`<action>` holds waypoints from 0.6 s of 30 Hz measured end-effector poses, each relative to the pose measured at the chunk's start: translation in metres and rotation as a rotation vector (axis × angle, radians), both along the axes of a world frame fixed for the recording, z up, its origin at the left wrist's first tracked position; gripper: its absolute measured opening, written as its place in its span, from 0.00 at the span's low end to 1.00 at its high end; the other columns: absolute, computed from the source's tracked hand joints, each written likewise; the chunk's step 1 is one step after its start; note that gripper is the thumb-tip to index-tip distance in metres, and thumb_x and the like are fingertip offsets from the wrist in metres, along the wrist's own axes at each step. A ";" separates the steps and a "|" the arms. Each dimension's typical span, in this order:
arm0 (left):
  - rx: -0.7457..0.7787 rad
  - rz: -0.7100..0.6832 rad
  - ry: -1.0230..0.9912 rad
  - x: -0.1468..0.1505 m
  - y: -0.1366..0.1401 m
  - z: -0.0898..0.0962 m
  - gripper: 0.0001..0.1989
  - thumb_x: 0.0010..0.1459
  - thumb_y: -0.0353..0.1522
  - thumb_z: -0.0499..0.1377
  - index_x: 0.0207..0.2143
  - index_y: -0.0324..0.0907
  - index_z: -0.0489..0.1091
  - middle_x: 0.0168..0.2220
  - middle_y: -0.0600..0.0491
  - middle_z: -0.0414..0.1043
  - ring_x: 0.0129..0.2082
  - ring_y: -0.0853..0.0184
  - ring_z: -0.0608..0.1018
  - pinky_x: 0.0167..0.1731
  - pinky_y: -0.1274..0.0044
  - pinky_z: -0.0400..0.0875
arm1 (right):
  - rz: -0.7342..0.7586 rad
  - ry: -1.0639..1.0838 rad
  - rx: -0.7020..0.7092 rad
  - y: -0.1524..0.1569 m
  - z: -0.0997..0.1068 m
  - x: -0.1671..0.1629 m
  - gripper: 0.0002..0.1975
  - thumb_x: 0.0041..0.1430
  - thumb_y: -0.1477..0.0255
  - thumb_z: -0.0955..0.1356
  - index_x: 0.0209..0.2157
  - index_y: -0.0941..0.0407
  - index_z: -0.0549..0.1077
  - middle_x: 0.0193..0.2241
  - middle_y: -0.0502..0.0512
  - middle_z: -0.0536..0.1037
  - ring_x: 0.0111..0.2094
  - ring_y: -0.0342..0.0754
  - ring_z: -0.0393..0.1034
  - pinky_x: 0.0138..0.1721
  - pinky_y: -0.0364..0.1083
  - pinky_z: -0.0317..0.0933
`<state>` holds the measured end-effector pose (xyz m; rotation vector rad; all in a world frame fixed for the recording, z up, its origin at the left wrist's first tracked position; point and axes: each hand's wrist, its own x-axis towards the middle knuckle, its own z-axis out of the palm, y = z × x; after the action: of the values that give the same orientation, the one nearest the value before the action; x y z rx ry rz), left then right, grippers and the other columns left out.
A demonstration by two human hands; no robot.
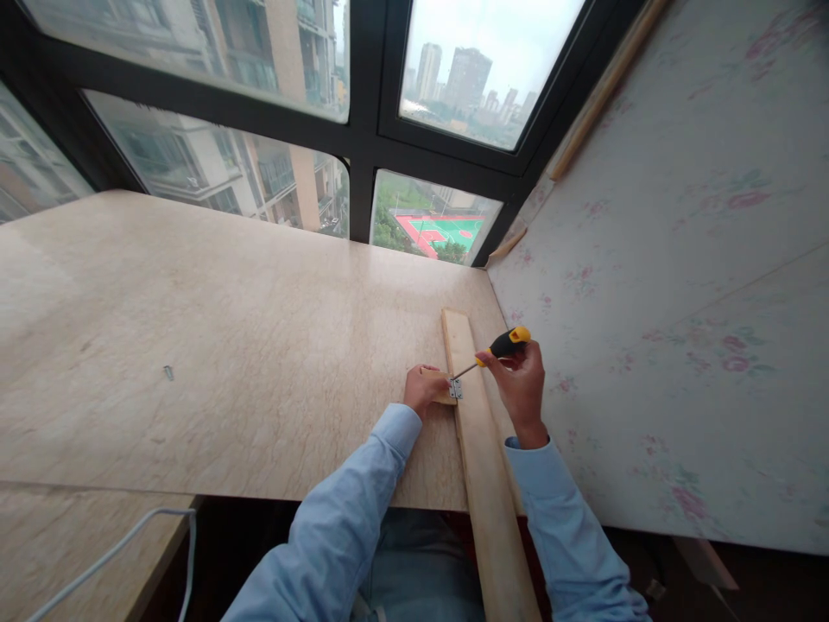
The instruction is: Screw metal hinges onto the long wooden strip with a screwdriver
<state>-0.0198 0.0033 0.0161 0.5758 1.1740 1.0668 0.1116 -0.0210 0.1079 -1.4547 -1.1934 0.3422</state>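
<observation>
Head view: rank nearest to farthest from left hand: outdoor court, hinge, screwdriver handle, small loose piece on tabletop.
1. Hinge: just right of left hand
2. Screwdriver handle: right, in right hand
3. Small loose piece: well left
4. Outdoor court: outside, ahead

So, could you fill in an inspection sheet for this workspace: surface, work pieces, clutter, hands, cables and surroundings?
Surface: beige, marble-patterned slab, glossy near the window.
Work pieces: long, pale wooden board overhanging the slab's near edge; short, pale wooden piece at its left side; small silver metal hinge where they meet; screwdriver with yellow-and-black handle, tip at the hinge.
Clutter: small grey item on the slab's left part, too small to identify.
Hands: left grips the short piece; right holds the screwdriver.
Cables: white cable, lower left corner.
Surroundings: dark-framed window ahead; white, pink-flowered wall at right.
</observation>
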 end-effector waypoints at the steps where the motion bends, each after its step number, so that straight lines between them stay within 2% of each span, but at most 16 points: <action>1: 0.003 -0.001 0.001 0.000 0.000 0.000 0.18 0.31 0.20 0.65 0.28 0.40 0.66 0.23 0.57 0.70 0.25 0.67 0.76 0.24 0.79 0.69 | 0.000 0.027 0.032 0.000 -0.001 0.000 0.26 0.38 0.59 0.78 0.34 0.54 0.65 0.30 0.49 0.75 0.30 0.47 0.73 0.34 0.47 0.70; 5: 0.013 0.008 0.009 0.001 0.000 -0.002 0.19 0.31 0.20 0.65 0.29 0.39 0.66 0.23 0.56 0.70 0.24 0.67 0.75 0.23 0.79 0.69 | 0.026 0.110 0.130 0.000 0.001 0.005 0.26 0.39 0.61 0.79 0.34 0.54 0.65 0.29 0.48 0.74 0.30 0.46 0.72 0.33 0.46 0.69; 8: 0.011 0.009 0.015 0.001 0.001 -0.002 0.18 0.31 0.20 0.66 0.29 0.39 0.66 0.23 0.55 0.70 0.24 0.66 0.76 0.24 0.78 0.69 | 0.028 0.125 0.096 0.002 0.002 0.015 0.26 0.40 0.59 0.78 0.36 0.54 0.66 0.30 0.49 0.74 0.30 0.46 0.72 0.31 0.46 0.69; 14: 0.032 0.026 0.036 0.002 0.001 -0.001 0.16 0.33 0.24 0.67 0.28 0.39 0.67 0.24 0.54 0.71 0.24 0.67 0.75 0.23 0.79 0.69 | 0.063 -0.181 -0.234 0.008 -0.010 0.050 0.27 0.43 0.51 0.74 0.38 0.57 0.73 0.27 0.52 0.76 0.27 0.47 0.69 0.29 0.46 0.67; 18: 0.014 0.031 0.075 0.005 0.003 -0.002 0.17 0.33 0.24 0.68 0.28 0.39 0.67 0.23 0.56 0.71 0.25 0.67 0.76 0.23 0.79 0.68 | 0.019 -0.369 -0.435 0.009 -0.026 0.072 0.22 0.45 0.53 0.72 0.33 0.57 0.74 0.24 0.52 0.76 0.26 0.48 0.71 0.28 0.45 0.62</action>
<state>-0.0153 0.0061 0.0139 0.6151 1.2446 1.0883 0.1836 -0.0116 0.0818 -1.9444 -1.4900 0.3727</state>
